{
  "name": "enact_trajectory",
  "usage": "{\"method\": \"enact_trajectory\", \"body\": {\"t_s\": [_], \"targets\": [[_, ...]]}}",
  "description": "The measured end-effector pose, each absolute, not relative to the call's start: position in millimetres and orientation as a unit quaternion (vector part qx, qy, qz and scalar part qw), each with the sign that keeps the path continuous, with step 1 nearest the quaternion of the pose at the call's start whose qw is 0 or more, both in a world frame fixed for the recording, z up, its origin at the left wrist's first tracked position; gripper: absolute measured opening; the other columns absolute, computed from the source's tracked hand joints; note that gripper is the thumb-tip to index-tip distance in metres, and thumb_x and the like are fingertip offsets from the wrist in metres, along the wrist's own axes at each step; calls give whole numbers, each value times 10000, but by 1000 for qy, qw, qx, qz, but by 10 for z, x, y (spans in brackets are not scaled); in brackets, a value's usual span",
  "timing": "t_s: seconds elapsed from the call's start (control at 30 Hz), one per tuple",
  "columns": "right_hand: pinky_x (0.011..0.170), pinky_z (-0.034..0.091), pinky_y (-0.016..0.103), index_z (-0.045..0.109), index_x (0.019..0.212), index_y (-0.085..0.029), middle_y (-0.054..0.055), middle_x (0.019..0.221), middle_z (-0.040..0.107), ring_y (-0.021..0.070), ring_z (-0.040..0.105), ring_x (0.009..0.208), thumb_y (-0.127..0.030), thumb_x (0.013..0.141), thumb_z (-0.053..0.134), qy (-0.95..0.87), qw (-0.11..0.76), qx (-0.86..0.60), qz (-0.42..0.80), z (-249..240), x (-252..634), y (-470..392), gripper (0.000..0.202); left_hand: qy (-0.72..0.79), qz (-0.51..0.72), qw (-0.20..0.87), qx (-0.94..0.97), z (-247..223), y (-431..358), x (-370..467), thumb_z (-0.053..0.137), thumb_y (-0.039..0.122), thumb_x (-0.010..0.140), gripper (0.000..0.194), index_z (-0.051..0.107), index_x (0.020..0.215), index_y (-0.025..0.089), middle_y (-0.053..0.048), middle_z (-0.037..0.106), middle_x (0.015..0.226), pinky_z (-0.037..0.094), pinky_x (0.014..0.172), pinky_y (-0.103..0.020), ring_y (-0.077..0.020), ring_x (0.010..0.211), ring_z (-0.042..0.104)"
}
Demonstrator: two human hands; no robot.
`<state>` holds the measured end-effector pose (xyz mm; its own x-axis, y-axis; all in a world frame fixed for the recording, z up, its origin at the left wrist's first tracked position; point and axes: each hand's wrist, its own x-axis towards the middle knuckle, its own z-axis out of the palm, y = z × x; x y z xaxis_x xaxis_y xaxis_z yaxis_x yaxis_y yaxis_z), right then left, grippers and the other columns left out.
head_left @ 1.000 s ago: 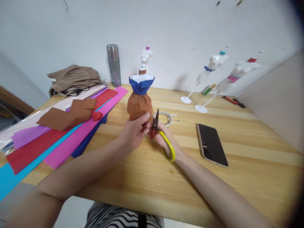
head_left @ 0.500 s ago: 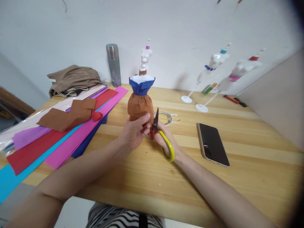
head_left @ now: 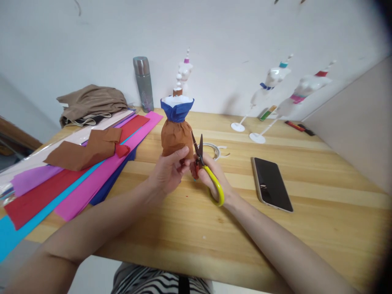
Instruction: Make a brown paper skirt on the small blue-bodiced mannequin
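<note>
The dressed figure (head_left: 177, 130) stands mid-table, its brown skirt pinched between the left hand's (head_left: 169, 171) nearly closed fingers. Just right, the right hand's (head_left: 216, 179) fingers curl round yellow-handled scissors (head_left: 218, 188), blades parted. Farther right lies a phone (head_left: 272, 183); coloured sheets (head_left: 79, 179) spread left.

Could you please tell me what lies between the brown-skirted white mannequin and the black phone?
Head view: yellow-handled metal scissors in the right hand, a white tape roll behind, then bare wooden table.
</note>
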<state>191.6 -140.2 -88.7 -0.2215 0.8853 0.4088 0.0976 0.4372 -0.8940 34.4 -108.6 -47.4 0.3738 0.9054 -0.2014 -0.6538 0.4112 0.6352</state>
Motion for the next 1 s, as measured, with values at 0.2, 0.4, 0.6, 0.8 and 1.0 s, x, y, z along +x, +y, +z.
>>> {"method": "enact_trajectory", "body": {"t_s": [0.2,0.4,0.6,0.8,1.0], "targets": [[676,437,351,549,1080,-230,11,849,541,187,508,721,-767,946,525,-684,496,-387,368,-896,1961,-1364,554,274,488,793,241,-465,-1091,354,979,234,566,411,659,806,139,40,645,662,352,438,-138,-36,521,533],[677,417,356,566,1130,-232,11,835,548,192,509,723,-739,978,512,-683,502,-385,366,-909,2023,-1331,532,275,490,786,256,-469,-1093,355,944,234,609,366,643,796,145,39,637,667,334,443,-147,-40,531,523],[671,398,352,576,1115,-229,3,834,547,182,502,710,-756,973,515,-682,509,-378,364,-892,2036,-1323,549,278,486,790,249,-455,-1098,347,940,222,606,363,663,825,141,35,642,696,331,452,-161,-45,537,516],[651,408,355,586,1057,-227,-3,798,521,181,496,687,-782,944,538,-681,508,-394,351,-750,2000,-1316,569,274,487,788,257,-454,-1108,353,931,239,614,349,646,791,144,34,623,674,329,446,-158,-49,543,520],[619,421,348,584,1033,-228,2,772,531,187,513,684,-808,924,534,-680,502,-413,339,-727,2013,-1291,592,276,489,788,253,-458,-1112,357,946,247,588,395,650,837,161,41,640,703,338,447,-151,-44,538,522]]}}
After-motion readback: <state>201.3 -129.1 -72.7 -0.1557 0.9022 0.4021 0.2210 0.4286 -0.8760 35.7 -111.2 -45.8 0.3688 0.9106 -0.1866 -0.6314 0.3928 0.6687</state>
